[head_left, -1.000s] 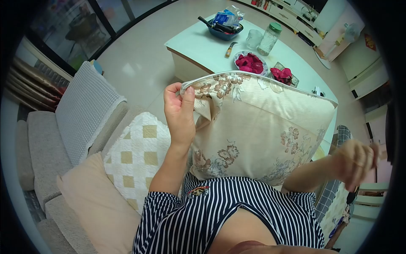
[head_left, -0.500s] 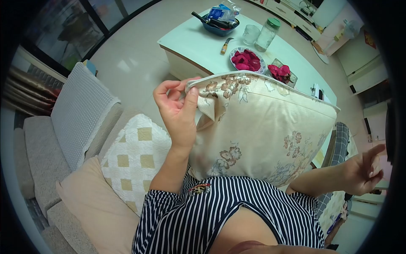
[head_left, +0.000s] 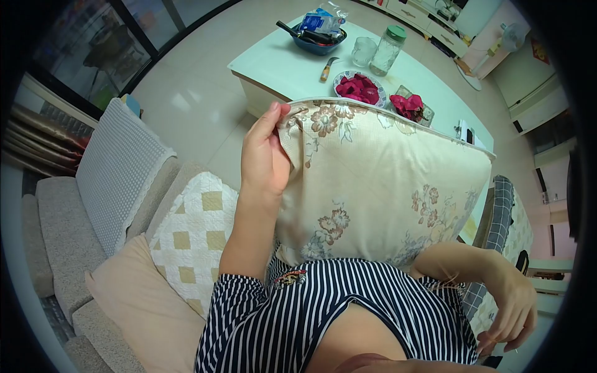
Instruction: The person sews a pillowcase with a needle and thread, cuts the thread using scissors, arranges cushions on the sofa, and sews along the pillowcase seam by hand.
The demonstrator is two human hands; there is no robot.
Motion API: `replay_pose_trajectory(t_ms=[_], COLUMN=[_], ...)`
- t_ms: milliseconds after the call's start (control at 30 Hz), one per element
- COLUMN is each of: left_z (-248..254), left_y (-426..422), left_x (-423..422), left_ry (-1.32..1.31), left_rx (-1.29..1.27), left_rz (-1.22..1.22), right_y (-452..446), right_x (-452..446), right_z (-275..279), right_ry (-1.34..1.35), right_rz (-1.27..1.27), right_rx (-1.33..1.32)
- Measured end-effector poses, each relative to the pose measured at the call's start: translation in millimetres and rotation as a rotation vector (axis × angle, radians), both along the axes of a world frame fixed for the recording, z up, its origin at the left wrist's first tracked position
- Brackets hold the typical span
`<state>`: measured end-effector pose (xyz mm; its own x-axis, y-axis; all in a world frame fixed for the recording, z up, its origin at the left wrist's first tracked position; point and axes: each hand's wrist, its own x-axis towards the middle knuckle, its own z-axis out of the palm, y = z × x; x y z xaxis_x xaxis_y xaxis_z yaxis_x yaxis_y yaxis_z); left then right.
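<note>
A cream cushion cover with brown and blue flowers [head_left: 379, 180] stands upright against the striped shirt. Its top edge has a pale piped seam. My left hand [head_left: 266, 149] is closed round the cover's upper left corner, thumb on top and fingers behind the cloth. On the right, away from the cover, my right hand [head_left: 511, 308] hangs low with its fingers bent downward. Something thin and light shows by its fingertips, too small to name.
Beyond the cover, a table [head_left: 264, 68] bears a blue basket [head_left: 320, 46], a curved knife [head_left: 326, 71], a glass jar [head_left: 387, 53], a glass cup [head_left: 364, 51] and a plate of red petals [head_left: 359, 89]. A checked cushion [head_left: 193, 236] and beige pillow [head_left: 146, 304] lie left.
My right hand has swung down and inward from the far right. My left hand has shifted its hold at the corner, its thumb now higher, and the folded cloth there is straighter.
</note>
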<state>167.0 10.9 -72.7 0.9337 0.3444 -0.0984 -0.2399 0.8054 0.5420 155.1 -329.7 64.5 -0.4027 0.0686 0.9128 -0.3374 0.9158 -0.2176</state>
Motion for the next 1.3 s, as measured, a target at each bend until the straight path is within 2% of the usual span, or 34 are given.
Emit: replay_pose_trajectory(t_ms=[33,67,133,200,267,300,367,400,433,533,733,833,1033,1300], left_z=[-3.0,-2.1,3.4,-0.3,-2.4,-2.4,-1.5,-0.3,1.2,4.8,8.9,4.2,10.4,1.7], left_y=[3.0,3.7,-0.2,0.0,-0.7,-0.3,0.8,1.4,2.4,4.3,11.4,18.2,19.5,19.8], left_x=[2.5,0.4,-8.8,-16.9,-22.2,-23.9,-26.0,-27.2,-27.6,-30.9,-33.2,-31.2,-27.7,-20.1], left_ry=[-0.037,-0.04,-0.067,-0.104,-0.142,-0.169,-0.195,-0.202,-0.208,-0.22,-0.215,-0.245,-0.232,-0.216], left_rx=[-0.04,-0.039,0.099,0.112,0.126,0.161,0.199,0.212,0.227,0.285,0.377,0.332,0.184,0.124], left_rz=[-0.01,-0.012,-0.05,-0.077,-0.101,-0.096,-0.092,-0.093,-0.093,-0.069,-0.047,-0.093,-0.172,-0.22], right_y=[12.8,37.1,59.3,71.8,92.6,109.7,138.0,150.5,161.0,184.0,193.4,196.6,195.9,198.1], right_x=[2.8,5.9,7.2,25.4,20.3,28.0,63.3,70.1,76.4,88.0,96.8,98.1,108.6,115.4], right_z=[-0.1,0.2,-13.2,-48.8,-54.2,-48.8,-62.6,-65.3,-67.9,-74.0,-75.6,-73.0,-76.0,-85.7], right_ry=[-0.001,0.099,0.357,0.512,0.576,0.461,0.036,-0.007,-0.004,-0.224,-0.422,-0.371,-0.306,-0.169], right_rz=[0.0,0.074,-0.075,-0.269,-1.15,-1.335,-1.666,-1.751,-1.751,-1.887,-2.001,-2.018,-1.936,-1.815], right_rx=[0.001,-0.114,-0.223,-0.399,-0.673,-0.831,-0.566,-0.541,-0.542,-0.316,-0.304,-0.235,-0.287,-0.371])
